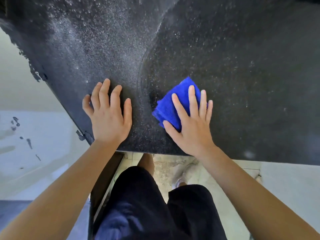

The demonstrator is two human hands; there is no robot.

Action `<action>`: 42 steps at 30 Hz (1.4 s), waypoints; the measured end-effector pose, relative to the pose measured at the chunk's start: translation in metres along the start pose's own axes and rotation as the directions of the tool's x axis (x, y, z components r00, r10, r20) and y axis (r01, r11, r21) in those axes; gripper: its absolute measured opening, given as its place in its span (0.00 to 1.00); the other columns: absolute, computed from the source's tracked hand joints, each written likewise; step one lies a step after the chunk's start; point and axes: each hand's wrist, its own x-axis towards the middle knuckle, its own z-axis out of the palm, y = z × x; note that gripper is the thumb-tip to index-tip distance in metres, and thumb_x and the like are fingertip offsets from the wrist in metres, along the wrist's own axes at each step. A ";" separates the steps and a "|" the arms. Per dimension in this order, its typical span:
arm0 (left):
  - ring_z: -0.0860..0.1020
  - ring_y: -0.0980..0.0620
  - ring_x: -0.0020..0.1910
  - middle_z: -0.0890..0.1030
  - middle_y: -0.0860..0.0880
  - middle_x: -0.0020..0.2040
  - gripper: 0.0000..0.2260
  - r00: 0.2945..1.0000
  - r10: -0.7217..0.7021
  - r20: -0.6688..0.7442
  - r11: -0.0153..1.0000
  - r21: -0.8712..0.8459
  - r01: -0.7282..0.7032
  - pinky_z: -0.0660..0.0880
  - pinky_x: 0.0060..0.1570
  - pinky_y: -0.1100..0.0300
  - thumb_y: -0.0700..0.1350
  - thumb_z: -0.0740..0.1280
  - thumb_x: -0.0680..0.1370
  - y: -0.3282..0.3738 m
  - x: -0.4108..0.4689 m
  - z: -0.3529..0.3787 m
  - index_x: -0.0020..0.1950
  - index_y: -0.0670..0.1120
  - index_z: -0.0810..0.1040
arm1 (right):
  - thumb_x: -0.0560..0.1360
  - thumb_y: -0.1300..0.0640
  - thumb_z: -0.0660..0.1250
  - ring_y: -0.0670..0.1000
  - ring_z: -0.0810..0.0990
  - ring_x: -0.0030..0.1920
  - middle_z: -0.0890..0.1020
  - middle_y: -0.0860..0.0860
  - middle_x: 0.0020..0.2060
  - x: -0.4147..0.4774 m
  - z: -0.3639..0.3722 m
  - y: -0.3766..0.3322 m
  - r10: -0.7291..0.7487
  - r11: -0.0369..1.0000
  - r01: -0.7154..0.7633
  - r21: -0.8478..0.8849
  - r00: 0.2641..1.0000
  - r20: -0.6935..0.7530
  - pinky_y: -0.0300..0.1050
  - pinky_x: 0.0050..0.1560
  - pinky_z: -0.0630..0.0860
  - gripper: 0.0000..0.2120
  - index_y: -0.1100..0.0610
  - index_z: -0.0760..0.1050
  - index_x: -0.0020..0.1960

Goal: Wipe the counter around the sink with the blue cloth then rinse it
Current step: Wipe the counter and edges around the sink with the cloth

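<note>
On the counter [242, 58], in the head view, the cloth [173, 103] is seen folded into a thick pad near the front edge, and it is pinned flat under the right hand [190, 129]. The fingers [191, 99] of that hand are laid straight and spread across the pad, not curled round it. The spread is judged to put even pressure over the whole fold, so that a broad strip is covered at each pass. The left hand [107, 116] is set flat on the bare stone just beside, near the counter's left corner, with its fingers straight and slightly fanned and nothing held. It is probably placed there as a brace while weight is leant forward. The two hands lie apart, with a strip of counter between them.

A curved line is traced across the stone from the cloth toward the far side. To its right the surface is darker and looks damp; to its left it is greyer and dull. From this the right part is judged to be wiped already and the left part not yet. No sink is shown, so how the cloth lies relative to it cannot be told, and the rinse is not yet begun. Below the front edge, the floor [166, 168] and a shoe [180, 181] are seen beside dark-clad legs.
</note>
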 end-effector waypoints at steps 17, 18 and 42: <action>0.58 0.38 0.76 0.59 0.38 0.78 0.23 0.998 -0.002 0.067 0.999 -0.041 0.005 0.55 0.70 0.37 0.55 0.58 0.83 0.112 -0.087 0.001 0.73 0.43 0.67 | 0.77 0.32 0.53 0.63 0.47 0.80 0.51 0.53 0.82 -0.175 0.005 0.215 0.156 0.988 -0.156 -0.013 0.988 -0.012 0.66 0.77 0.52 0.34 0.45 0.58 0.80; 0.58 0.37 0.76 0.59 0.38 0.78 0.23 0.997 0.031 0.074 0.999 -0.047 -0.028 0.55 0.70 0.37 0.54 0.59 0.83 0.128 -0.099 0.006 0.73 0.43 0.66 | 0.77 0.31 0.51 0.63 0.48 0.80 0.51 0.53 0.82 -0.186 -0.001 0.243 0.221 0.975 -0.221 -0.013 0.975 0.003 0.66 0.76 0.53 0.35 0.45 0.58 0.80; 0.58 0.36 0.76 0.61 0.38 0.77 0.21 0.930 -0.366 0.008 0.929 0.057 0.365 0.53 0.72 0.34 0.53 0.54 0.83 -0.041 -0.151 -0.032 0.73 0.45 0.65 | 0.80 0.35 0.48 0.69 0.45 0.79 0.49 0.59 0.81 -0.053 0.020 0.009 -0.434 0.894 0.435 -0.108 0.900 0.031 0.71 0.76 0.45 0.33 0.48 0.55 0.81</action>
